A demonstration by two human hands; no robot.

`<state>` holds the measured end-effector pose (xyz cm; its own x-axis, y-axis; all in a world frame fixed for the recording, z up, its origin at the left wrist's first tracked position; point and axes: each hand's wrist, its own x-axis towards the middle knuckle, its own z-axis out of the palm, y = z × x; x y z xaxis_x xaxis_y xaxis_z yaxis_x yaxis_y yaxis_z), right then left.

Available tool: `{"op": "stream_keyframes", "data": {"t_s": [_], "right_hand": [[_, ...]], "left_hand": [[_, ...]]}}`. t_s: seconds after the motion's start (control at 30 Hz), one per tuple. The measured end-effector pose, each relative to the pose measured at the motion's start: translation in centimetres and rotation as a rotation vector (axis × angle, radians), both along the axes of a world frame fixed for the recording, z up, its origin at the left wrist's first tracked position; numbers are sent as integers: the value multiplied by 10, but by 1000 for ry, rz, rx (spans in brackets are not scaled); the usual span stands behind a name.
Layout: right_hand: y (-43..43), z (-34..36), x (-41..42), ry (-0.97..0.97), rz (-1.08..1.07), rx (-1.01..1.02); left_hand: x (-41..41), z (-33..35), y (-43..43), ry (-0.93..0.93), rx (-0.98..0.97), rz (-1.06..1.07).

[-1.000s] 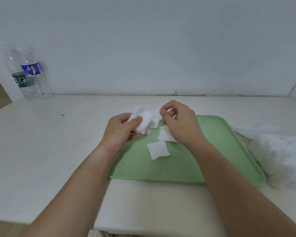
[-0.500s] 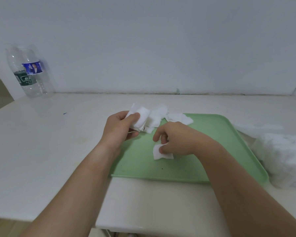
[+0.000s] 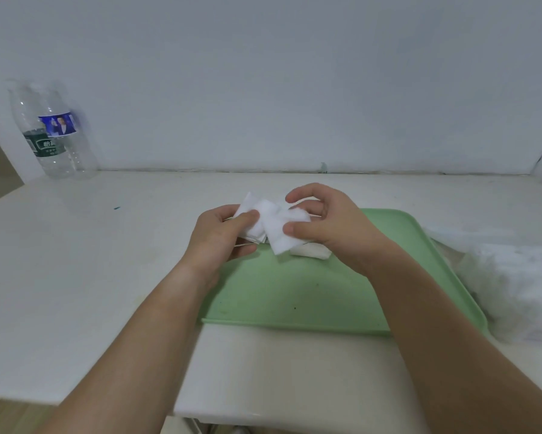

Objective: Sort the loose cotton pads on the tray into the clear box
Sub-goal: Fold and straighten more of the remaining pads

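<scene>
Green plastic forms the shallow rectangular tray [image 3: 294, 292] lying on the white tabletop [image 3: 75, 261], its near edge close to the table's front. Both hands meet above the tray's far left corner. The left hand [image 3: 219, 236] grips a small stack of square white cotton pads [image 3: 250, 211], thumb pressed on top and fingers curled beneath. The right hand [image 3: 332, 227] pinches one more square white cotton pad [image 3: 277, 238] between thumb and fingers, its edge touching the stack. A further white pad [image 3: 312, 251] lies on the tray, partly under the right hand. Just beside the tray's right edge sits a whitish translucent mass [image 3: 513, 292], too blurred to tell whether it is the clear box. A clear plastic water bottle [image 3: 52, 133] stands at the far left against the pale wall.
</scene>
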<state>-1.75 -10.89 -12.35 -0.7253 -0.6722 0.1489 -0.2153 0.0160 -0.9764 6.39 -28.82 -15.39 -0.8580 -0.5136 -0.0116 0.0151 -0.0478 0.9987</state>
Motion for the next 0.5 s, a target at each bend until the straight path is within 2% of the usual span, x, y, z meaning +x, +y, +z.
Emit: {"op": "stream_keyframes", "data": {"t_s": [0.2, 0.33, 0.5], "right_hand": [[3, 1, -3, -66, -59, -72], [3, 2, -3, -84, -9, -110], [2, 2, -2, -4, -18, -37]], "left_hand": [[1, 1, 5, -3, -53, -128], [2, 2, 8, -18, -103, -158], [3, 4, 11, -24, -144, -198]]}}
